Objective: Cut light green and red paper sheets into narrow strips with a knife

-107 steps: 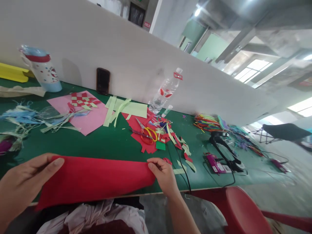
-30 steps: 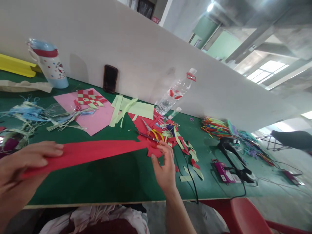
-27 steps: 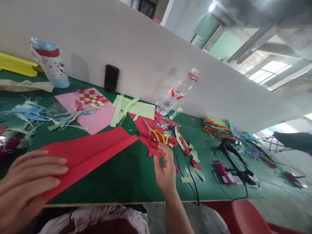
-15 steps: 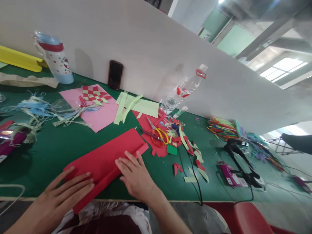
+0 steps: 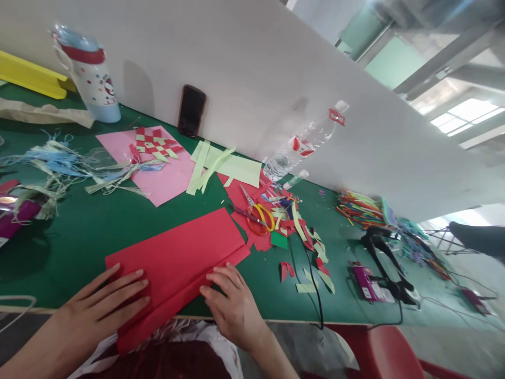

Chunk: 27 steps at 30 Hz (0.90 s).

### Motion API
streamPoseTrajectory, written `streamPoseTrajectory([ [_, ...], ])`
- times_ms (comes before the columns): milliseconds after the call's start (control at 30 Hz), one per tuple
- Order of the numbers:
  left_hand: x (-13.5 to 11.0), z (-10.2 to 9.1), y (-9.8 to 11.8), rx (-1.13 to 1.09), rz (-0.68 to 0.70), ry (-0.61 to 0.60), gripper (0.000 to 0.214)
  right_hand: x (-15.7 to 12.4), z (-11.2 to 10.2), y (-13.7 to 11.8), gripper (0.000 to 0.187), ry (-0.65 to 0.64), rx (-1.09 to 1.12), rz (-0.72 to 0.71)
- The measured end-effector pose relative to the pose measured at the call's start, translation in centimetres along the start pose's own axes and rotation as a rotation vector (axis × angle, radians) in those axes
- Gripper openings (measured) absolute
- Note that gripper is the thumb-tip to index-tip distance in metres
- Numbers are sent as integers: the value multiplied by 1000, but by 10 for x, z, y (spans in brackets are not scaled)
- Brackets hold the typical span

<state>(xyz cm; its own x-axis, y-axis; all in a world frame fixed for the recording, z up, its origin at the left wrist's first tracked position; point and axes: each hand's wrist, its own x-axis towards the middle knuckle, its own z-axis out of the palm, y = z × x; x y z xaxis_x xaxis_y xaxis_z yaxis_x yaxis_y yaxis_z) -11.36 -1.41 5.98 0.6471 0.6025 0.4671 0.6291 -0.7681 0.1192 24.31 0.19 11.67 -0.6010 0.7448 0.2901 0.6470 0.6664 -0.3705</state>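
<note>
A sheet of red paper (image 5: 177,239) lies at the table's near edge, with a long crease and a strip along its near side. My left hand (image 5: 106,300) rests on the paper's left part, fingers spread and flat. At the strip's near edge, to the right, my right hand (image 5: 232,300) has its fingers curled over the paper with the thumb beside them, pinching the edge. Beyond the sheet's right end, scissors with yellow handles (image 5: 263,218) lie on red paper scraps (image 5: 236,197).
Pink paper (image 5: 173,176) bears a red-and-green woven piece (image 5: 153,143). Behind stand a phone (image 5: 191,110), a water bottle (image 5: 302,145) and a flask (image 5: 92,79). Tassels (image 5: 59,160) lie left. A black cable (image 5: 313,281) crosses the table at right, near a black frame (image 5: 386,263).
My right hand has moved toward my body with the strip's edge, and the strip now lies more opened out. My left hand stays on the paper. The camera view has shifted slightly.
</note>
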Motion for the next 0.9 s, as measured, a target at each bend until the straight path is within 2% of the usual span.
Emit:
streamPoseTrajectory([
  [200, 4, 1, 0, -1, -8, -8, 63, -1, 7, 5, 18, 2, 0, 7],
  [367, 10, 4, 8, -97, -185, 34, 51, 10, 13, 5, 47, -50, -99, 0],
  [433, 11, 5, 12, -108, -200, 30, 48, 12, 12, 3, 51, -55, -112, -5],
  [667, 7, 7, 9, -103, -233, 6, 49, -7, -3, 2, 18, 16, -52, -32],
  [900, 7, 10, -1, -98, -190, 2, 44, -14, 2, -1, 18, -24, -84, -29],
])
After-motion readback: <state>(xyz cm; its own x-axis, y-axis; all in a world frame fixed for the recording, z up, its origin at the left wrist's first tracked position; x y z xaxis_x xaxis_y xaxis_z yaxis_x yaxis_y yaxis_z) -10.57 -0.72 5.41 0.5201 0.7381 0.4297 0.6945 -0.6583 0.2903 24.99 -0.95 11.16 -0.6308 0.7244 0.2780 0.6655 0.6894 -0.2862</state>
